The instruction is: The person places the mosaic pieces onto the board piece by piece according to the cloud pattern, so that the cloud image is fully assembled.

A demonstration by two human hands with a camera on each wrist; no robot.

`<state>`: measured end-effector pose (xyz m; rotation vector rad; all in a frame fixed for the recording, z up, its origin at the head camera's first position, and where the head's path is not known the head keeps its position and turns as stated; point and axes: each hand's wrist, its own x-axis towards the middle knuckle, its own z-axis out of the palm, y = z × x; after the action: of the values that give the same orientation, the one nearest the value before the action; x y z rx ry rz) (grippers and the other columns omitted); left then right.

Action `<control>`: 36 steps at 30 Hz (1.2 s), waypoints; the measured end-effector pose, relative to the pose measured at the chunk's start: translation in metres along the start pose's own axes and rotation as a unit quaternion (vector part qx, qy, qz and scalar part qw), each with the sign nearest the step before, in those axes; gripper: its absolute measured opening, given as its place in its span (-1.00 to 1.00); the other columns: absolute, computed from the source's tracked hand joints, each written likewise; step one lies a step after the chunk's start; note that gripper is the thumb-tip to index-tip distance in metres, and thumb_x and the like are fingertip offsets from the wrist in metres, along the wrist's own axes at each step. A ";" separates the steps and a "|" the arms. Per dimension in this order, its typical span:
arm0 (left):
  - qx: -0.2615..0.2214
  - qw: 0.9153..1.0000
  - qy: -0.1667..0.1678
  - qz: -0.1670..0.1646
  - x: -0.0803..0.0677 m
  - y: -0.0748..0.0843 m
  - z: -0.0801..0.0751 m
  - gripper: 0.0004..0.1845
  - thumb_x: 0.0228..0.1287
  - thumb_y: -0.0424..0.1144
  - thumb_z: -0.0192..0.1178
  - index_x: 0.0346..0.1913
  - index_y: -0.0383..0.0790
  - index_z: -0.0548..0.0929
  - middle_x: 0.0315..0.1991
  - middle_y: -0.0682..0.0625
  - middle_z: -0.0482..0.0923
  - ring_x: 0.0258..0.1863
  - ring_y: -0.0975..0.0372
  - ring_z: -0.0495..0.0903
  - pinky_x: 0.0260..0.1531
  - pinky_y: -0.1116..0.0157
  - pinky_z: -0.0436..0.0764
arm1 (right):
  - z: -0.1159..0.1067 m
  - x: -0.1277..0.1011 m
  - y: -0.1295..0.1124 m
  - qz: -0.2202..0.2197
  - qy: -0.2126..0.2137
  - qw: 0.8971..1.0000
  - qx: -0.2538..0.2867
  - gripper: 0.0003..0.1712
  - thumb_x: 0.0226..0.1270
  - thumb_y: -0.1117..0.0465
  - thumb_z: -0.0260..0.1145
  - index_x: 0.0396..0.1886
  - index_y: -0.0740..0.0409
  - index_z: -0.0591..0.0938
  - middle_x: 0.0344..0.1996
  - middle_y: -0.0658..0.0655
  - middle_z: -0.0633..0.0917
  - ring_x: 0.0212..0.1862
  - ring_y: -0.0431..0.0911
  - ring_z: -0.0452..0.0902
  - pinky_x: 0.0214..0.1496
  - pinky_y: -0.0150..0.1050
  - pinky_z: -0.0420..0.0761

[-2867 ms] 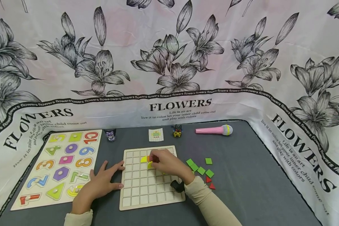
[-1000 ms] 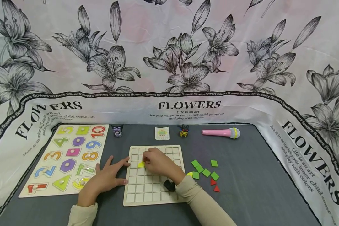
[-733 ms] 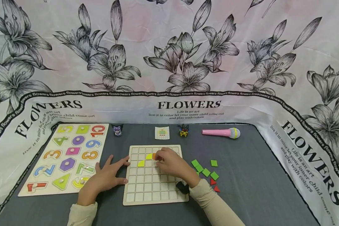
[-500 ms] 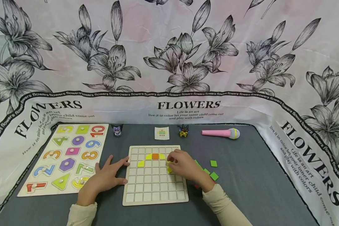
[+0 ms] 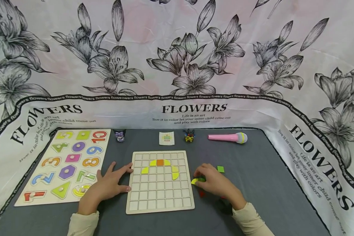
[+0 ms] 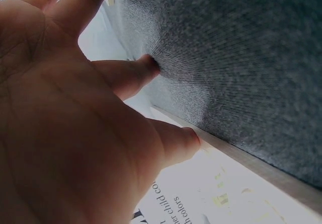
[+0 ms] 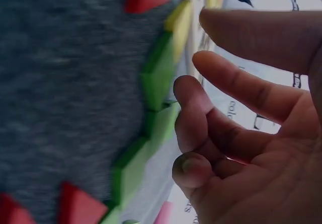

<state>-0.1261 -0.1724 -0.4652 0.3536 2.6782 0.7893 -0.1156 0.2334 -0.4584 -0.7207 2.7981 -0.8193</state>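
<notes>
My left hand (image 5: 110, 185) spreads its fingers along the left edge of a wooden grid board (image 5: 159, 205), its fingertips touching the rim. On the board lie an orange square (image 5: 160, 162) and several yellow pieces, among them a yellow quarter-round piece (image 5: 175, 176). Right of the board, my right hand (image 5: 213, 182) hovers over loose tiles. Beside its fingertips lies a yellow curved piece (image 5: 194, 181). The right wrist view has thumb and index finger (image 7: 236, 80) apart with nothing between them, near green squares (image 7: 158, 73) and red triangles (image 7: 80, 206).
A number-and-shape puzzle board (image 5: 56, 190) lies on the left. Along the back stand a small purple figure (image 5: 119, 136), a pattern card (image 5: 166, 138), a yellow figure (image 5: 189, 136) and a pink toy microphone (image 5: 224, 138). One green square (image 5: 220, 169) sits apart from the pile.
My right hand has moved rightward from the board's upper rows to the loose tiles, uncovering the orange square and yellow pieces. The left hand has stayed at the board's edge.
</notes>
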 end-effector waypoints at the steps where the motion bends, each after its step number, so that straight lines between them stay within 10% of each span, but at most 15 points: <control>1: -0.001 1.000 0.001 -0.001 0.000 0.000 0.000 -0.06 0.22 -0.10 0.59 0.62 -0.16 0.38 0.49 -0.22 0.47 0.62 -0.45 -0.14 0.30 -0.65 -0.32 | 0.001 -0.001 0.001 0.002 -0.006 1.000 -0.002 -0.85 0.39 0.25 0.53 -0.14 0.11 0.72 -0.17 -0.03 0.59 -0.07 -0.04 0.47 -0.04 -0.03 0.59; 17: 0.000 1.000 0.002 0.003 -0.004 0.001 -0.003 -0.06 0.24 -0.09 0.59 0.63 -0.14 0.37 0.48 -0.15 0.50 0.62 -0.45 -0.15 0.29 -0.65 -0.32 | 0.012 0.010 -0.001 -0.008 0.047 0.999 -0.021 -0.71 0.33 0.40 0.53 -0.34 0.05 0.57 -0.42 -0.12 0.49 -0.30 -0.16 0.33 -0.27 -0.22 0.42; 26: -0.006 0.999 0.025 0.031 0.006 -0.024 0.011 -0.04 0.23 0.04 0.59 0.63 -0.04 0.38 0.45 -0.06 0.55 0.63 -0.41 -0.13 0.27 -0.67 -0.35 | 0.013 0.028 -0.014 -0.042 0.039 0.997 0.061 -0.89 0.48 0.39 0.42 -0.10 0.15 0.74 -0.34 -0.07 0.66 -0.37 -0.24 0.47 -0.31 -0.29 0.56; 36: -0.003 0.999 0.033 0.036 0.012 -0.031 0.016 -0.03 0.17 -0.03 0.62 0.62 -0.05 0.40 0.47 -0.15 0.52 0.63 -0.42 -0.13 0.28 -0.65 -0.35 | 0.029 0.058 -0.044 -0.116 -0.016 0.992 0.053 -0.66 0.60 0.44 0.24 0.24 0.34 0.74 -0.15 0.19 0.81 -0.35 -0.26 0.44 -0.22 -0.31 0.50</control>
<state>-0.1350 -0.1862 -0.4979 0.4324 2.7380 0.8431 -0.1408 0.1593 -0.4586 -1.0434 2.6515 -0.9769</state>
